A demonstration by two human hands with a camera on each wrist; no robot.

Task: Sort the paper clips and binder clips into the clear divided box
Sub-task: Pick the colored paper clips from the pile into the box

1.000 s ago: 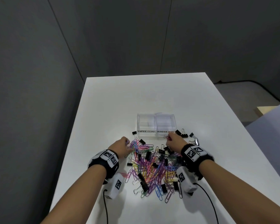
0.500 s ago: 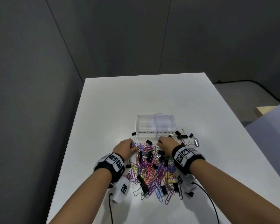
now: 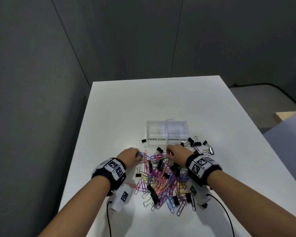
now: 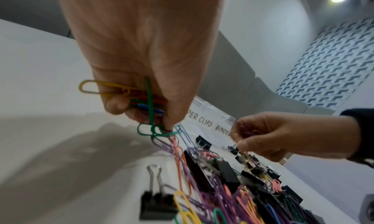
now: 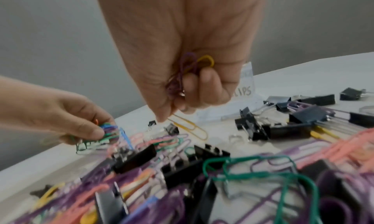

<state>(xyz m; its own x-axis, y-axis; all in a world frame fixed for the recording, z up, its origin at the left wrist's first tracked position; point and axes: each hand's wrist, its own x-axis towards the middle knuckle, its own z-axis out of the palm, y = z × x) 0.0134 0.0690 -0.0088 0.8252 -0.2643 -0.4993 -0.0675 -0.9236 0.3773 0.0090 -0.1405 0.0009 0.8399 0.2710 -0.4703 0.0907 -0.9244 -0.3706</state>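
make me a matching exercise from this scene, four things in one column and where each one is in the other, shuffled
Things:
1. left hand
2. right hand
3. clear divided box
4. lone binder clip

Places or states:
A. stands beyond the heap, both compartments empty
B. lies on the table left of the box
C. grips a mixed bundle of paper clips, green and yellow among them
D. grips purple and yellow paper clips

Pairs: 1-C, 2-D, 3-A, 4-B

Right hand (image 3: 175, 153) farther left now.
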